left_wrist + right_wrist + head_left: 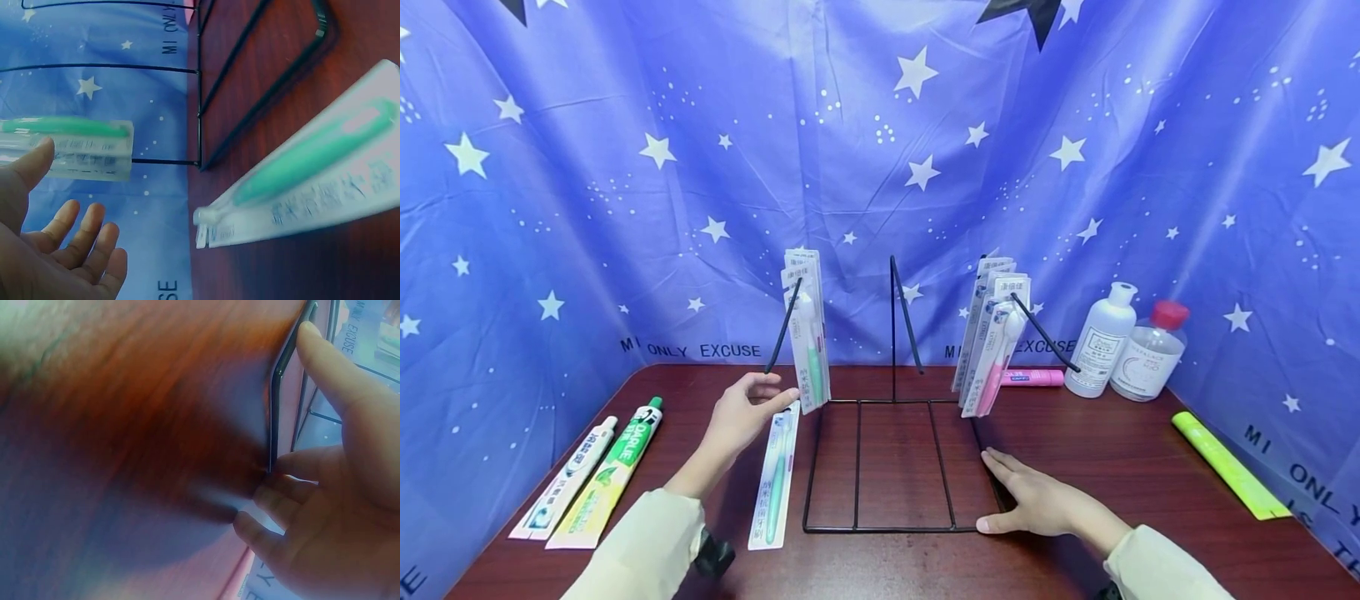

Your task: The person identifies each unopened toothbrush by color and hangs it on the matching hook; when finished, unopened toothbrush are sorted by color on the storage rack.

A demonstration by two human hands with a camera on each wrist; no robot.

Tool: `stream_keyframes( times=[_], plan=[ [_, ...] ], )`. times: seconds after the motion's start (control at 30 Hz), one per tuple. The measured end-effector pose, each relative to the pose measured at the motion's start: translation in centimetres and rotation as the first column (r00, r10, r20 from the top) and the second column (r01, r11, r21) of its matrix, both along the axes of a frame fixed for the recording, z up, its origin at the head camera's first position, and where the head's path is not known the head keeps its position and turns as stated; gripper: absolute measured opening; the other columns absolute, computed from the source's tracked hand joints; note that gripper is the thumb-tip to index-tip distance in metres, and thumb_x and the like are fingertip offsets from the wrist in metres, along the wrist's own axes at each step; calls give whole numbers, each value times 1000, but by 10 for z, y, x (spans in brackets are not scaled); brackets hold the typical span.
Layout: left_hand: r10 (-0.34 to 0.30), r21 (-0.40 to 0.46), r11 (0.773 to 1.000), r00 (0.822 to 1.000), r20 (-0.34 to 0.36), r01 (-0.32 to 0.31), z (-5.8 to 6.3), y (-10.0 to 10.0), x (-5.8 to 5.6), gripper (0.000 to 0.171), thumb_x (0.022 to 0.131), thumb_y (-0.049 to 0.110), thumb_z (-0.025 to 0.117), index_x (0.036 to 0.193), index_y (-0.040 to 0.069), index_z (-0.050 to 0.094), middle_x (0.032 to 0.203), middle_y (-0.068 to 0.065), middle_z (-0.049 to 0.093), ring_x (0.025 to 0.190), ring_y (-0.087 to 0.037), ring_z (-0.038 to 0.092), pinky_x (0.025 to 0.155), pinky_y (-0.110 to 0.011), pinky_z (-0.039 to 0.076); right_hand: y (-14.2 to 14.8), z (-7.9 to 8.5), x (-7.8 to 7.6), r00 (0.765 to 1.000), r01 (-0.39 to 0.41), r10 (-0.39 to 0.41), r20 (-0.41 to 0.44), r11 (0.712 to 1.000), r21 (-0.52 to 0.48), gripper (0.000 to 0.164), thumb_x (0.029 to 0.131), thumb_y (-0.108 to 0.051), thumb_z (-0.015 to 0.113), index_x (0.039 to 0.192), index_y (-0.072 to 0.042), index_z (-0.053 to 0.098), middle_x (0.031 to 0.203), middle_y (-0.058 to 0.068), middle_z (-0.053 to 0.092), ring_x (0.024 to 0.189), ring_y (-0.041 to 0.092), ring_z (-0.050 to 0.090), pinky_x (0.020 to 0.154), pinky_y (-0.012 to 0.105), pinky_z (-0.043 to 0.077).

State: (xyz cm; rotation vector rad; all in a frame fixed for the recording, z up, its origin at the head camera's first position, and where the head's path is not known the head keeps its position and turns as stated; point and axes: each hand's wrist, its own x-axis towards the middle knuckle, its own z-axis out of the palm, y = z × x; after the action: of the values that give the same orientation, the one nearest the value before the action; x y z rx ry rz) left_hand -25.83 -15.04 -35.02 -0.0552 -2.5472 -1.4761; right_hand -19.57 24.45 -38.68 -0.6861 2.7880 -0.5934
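A black wire rack [887,529] stands on the table with three slanting prongs. Packaged toothbrushes [808,358] hang from its left prong, a green-handled one in front. Beside them is my left hand [741,417], its thumb at the lower part of the front pack and its fingers spread loosely, gripping nothing. Another packaged green toothbrush [773,479] lies on the table, just right of my left forearm. My right hand [1037,497] rests at the front right corner of the rack's base, thumb and fingertips touching the wire [275,419]. Packaged toothbrushes [996,358], pink in front, hang from the right prong.
Two toothpaste tubes [613,475] lie at the left. A pink tube [1033,378], a white bottle [1101,342] and a red-capped clear bottle [1150,354] are at the back right. A yellow-green tube [1232,467] lies far right. A starry blue curtain [850,167] surrounds the table.
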Motion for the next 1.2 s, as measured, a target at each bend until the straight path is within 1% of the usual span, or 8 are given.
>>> stream_keyframes(
  times=[0.23,0.4,0.5,0.67,0.83,0.93,1.03,1.2],
  plan=[
    [-39,-161,986,997,-63,28,-1,-16,22,57,76,46,69,120,12,55,108,-11,62,101,-25,58,82,-42,45,0,-1,-1,1000,-2,2,-5,1000,-4,98,75,-56,63,136,12,27,141,28,25,128,38,26,99,54,26],
    [-37,-242,970,998,-48,24,-10,-26,36,60,76,49,67,121,10,55,107,-12,62,100,-27,58,81,-44,45,0,-1,-1,1000,-5,5,-13,1000,-1,98,75,-57,63,136,12,28,141,28,25,128,38,26,99,54,26],
    [-37,-257,966,999,-16,31,-18,-29,40,62,76,48,67,121,7,56,107,-14,62,98,-27,59,82,-44,46,0,-1,-1,1000,-5,5,-18,1000,2,98,75,-57,62,136,12,28,141,28,25,128,38,27,99,54,26],
    [-21,-293,955,998,52,36,-34,-28,40,60,76,43,69,118,2,57,105,-15,63,97,-28,59,82,-45,45,1,0,0,1000,-5,5,-15,1000,2,99,75,-57,62,136,12,27,141,28,25,129,38,26,99,54,26],
    [14,-390,920,991,135,40,-44,-24,37,64,74,46,70,114,-3,58,97,-14,65,93,-30,59,79,-47,45,1,1,0,1000,-9,9,-19,1000,2,98,76,-57,62,136,12,27,141,28,25,129,38,26,99,54,26],
    [44,-455,890,985,168,37,-47,-22,35,66,72,49,70,110,-4,60,91,-11,65,84,-26,59,73,-45,46,1,1,-1,1000,-13,13,-23,1000,1,98,76,-56,62,136,13,27,141,28,25,128,39,26,99,54,26],
    [75,-501,865,983,170,21,-48,-18,32,63,70,50,71,105,-2,63,86,-7,64,75,-21,56,66,-42,46,1,0,0,999,-18,18,-27,1000,4,98,76,-56,62,136,13,28,141,28,25,128,38,26,99,54,26],
    [133,-512,859,973,191,-17,-47,-10,27,56,69,50,71,95,1,65,76,-4,60,66,-18,52,55,-37,43,0,1,0,999,-31,31,-32,1000,4,97,76,-55,62,135,14,28,140,29,26,128,40,27,98,55,26]
  ],
)
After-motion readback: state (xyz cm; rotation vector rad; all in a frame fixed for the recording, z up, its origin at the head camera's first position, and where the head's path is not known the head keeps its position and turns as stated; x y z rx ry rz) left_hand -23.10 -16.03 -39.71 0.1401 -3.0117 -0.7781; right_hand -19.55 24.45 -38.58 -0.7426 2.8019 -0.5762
